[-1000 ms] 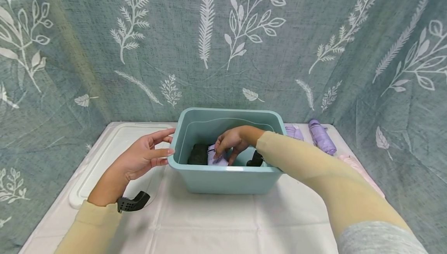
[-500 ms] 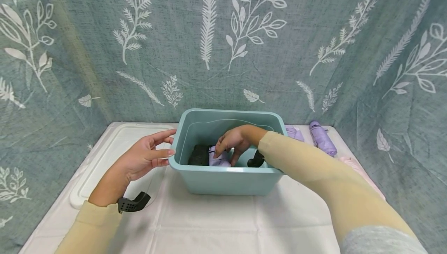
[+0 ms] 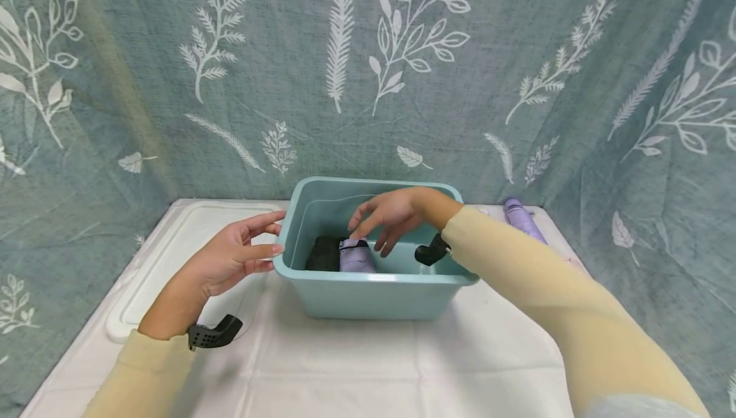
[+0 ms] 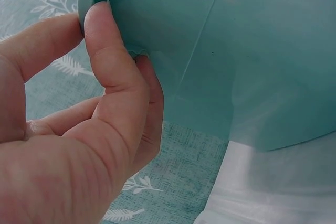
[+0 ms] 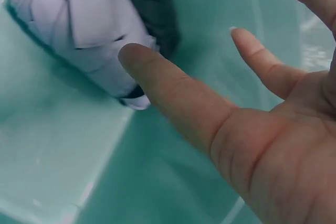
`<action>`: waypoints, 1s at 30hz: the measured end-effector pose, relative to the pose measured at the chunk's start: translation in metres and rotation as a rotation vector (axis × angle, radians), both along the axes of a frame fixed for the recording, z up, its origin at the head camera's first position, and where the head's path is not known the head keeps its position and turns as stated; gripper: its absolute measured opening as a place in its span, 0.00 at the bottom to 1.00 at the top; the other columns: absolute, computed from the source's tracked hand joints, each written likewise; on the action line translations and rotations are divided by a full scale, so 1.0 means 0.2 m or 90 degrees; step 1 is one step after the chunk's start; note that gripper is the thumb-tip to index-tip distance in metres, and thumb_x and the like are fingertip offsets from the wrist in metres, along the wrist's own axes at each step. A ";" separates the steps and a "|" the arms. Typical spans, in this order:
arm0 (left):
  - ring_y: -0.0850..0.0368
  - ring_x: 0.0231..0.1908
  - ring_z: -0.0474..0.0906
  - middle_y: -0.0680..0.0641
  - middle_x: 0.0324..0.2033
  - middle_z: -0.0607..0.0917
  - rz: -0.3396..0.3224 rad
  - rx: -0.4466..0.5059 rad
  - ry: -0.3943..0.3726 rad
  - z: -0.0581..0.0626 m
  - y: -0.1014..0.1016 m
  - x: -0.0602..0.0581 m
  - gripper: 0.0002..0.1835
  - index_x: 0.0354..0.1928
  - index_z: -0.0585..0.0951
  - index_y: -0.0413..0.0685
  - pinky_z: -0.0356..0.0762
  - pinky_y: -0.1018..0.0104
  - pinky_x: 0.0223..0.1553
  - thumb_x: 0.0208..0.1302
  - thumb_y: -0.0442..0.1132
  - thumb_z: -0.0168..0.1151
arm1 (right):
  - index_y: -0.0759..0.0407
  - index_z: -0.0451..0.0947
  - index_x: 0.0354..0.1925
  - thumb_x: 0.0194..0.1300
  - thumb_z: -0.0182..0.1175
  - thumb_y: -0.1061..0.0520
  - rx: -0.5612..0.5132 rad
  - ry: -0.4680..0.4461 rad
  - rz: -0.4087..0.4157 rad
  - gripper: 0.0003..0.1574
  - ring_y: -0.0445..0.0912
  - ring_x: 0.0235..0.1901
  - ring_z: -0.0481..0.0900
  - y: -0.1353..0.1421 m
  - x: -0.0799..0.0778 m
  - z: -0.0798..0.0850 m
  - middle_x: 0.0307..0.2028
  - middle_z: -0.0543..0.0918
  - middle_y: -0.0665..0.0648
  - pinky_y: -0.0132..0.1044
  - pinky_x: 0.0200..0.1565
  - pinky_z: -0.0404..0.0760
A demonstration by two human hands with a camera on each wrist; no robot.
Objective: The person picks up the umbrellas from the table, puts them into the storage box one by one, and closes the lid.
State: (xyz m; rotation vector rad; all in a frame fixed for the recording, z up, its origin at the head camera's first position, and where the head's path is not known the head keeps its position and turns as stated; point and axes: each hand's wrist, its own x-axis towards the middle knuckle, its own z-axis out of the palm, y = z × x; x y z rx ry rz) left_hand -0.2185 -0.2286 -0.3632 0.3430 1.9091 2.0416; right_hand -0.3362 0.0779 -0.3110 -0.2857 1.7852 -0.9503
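Observation:
A blue-green plastic tub (image 3: 379, 296) stands on the white-covered table. My left hand (image 3: 232, 255) holds its left rim, with thumb and fingertips at the edge; the left wrist view shows the fingers (image 4: 105, 40) bent against the rim. Inside the tub lies a rolled lavender fabric bundle (image 3: 356, 258) with a dark band at its end. A dark, puffy fabric bundle (image 3: 324, 255) lies close beside it on the left. My right hand (image 3: 393, 213) hovers over the lavender bundle with spread fingers, holding nothing. In the right wrist view one fingertip (image 5: 136, 56) overlaps the bundle (image 5: 94, 24).
A white lid (image 3: 155, 277) lies flat left of the tub, partly under my left arm. At the back right is a purple rolled bundle (image 3: 522, 218), partly covered by my right sleeve. A patterned curtain (image 3: 345, 137) hangs behind the table.
My right hand has let go of the lavender bundle and risen, its fingers spreading. The bundle stays beside the dark one. My left hand keeps its place at the rim.

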 end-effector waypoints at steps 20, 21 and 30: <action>0.60 0.39 0.87 0.50 0.51 0.76 0.000 0.014 0.009 0.00 -0.01 0.01 0.41 0.80 0.56 0.39 0.86 0.67 0.41 0.69 0.26 0.62 | 0.60 0.68 0.68 0.72 0.62 0.61 -0.236 0.194 -0.071 0.29 0.58 0.59 0.79 0.35 0.27 0.19 0.67 0.69 0.63 0.50 0.60 0.83; 0.60 0.39 0.87 0.50 0.51 0.77 -0.001 0.016 0.009 0.00 -0.01 0.01 0.41 0.80 0.56 0.39 0.86 0.67 0.41 0.69 0.26 0.62 | 0.59 0.68 0.69 0.72 0.62 0.60 -0.243 0.201 -0.074 0.30 0.58 0.59 0.79 0.37 0.28 0.19 0.68 0.69 0.63 0.51 0.60 0.82; 0.61 0.39 0.87 0.50 0.51 0.77 -0.003 0.013 0.022 -0.01 -0.01 0.00 0.40 0.80 0.56 0.38 0.86 0.68 0.40 0.70 0.26 0.61 | 0.61 0.69 0.68 0.74 0.60 0.63 -0.336 0.233 -0.141 0.27 0.61 0.61 0.79 0.53 0.38 0.16 0.71 0.65 0.67 0.57 0.61 0.80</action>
